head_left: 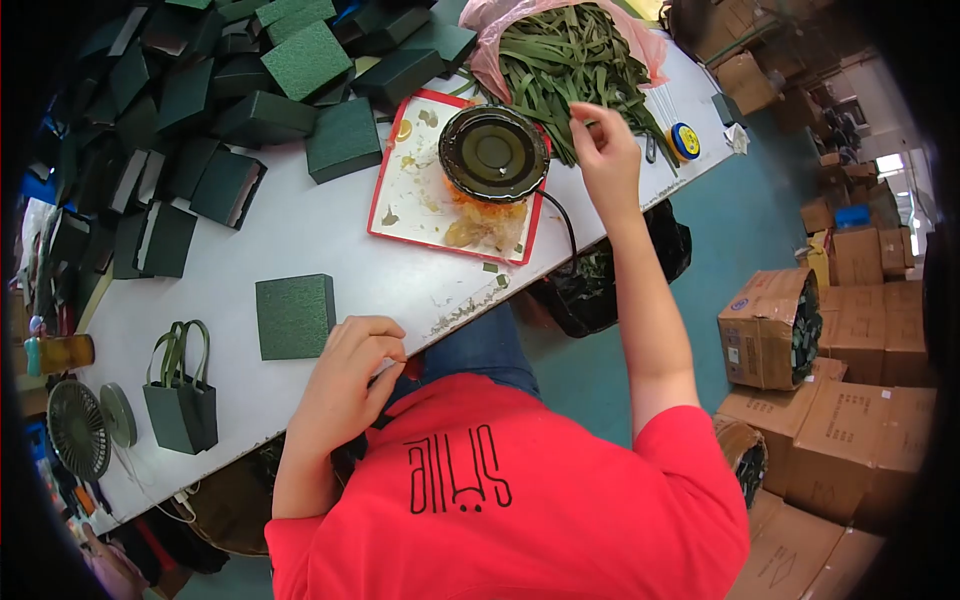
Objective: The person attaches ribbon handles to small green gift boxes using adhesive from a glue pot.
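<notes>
My left hand [358, 372] rests near the table's front edge, fingers curled round something small and pale that I cannot make out. Just beyond it a green textured box [296, 317] lies flat on the white table [300, 225]. My right hand [604, 140] is raised beside a heap of green strips [575, 60] in a pink plastic bag [487, 50]. Its fingers are bent, with thumb and forefinger close together; whatever they may pinch is too small to tell. Left of that hand, a round black pot [494, 153] of dark liquid stands on a red-rimmed white tray [400, 210].
Many dark green boxes [262, 118] are piled at the back left. A small green bag with handles [182, 415] and a fan [80, 430] stand at the left. A yellow-blue tape roll [685, 141] lies at the right; cartons [765, 330] fill the floor beyond.
</notes>
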A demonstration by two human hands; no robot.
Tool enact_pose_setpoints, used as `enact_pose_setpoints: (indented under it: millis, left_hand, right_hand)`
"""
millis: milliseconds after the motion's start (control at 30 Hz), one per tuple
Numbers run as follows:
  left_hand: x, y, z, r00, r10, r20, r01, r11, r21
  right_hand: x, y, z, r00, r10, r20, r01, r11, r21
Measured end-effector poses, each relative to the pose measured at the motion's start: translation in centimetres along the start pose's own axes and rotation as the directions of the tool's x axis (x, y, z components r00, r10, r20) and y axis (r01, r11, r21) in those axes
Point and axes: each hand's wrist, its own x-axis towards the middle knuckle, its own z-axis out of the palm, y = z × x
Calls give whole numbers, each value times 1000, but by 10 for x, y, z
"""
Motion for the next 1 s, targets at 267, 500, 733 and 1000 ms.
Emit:
enact_pose_setpoints:
  millis: [267, 500, 733, 1000]
  left_hand:
    - [-12, -20, -32, 975, -45, -218, 105, 955, 277]
    - [-11, -27, -32, 915, -221, -339, 390, 701, 597]
    - [-7, -29, -35, 902, -384, -198, 427, 724, 542]
    - [-13, -35, -54, 996, -53, 76, 37, 980, 198]
  right_hand:
    - [68, 28, 37, 878, -352, 326, 468, 774, -427]
    - [71, 32, 17, 995, -85, -55, 81, 994, -79]
    - [17, -9, -39, 935, 350, -53, -278, 820, 501]
    - [-80, -99, -99, 881, 409, 238, -466, 837, 288]
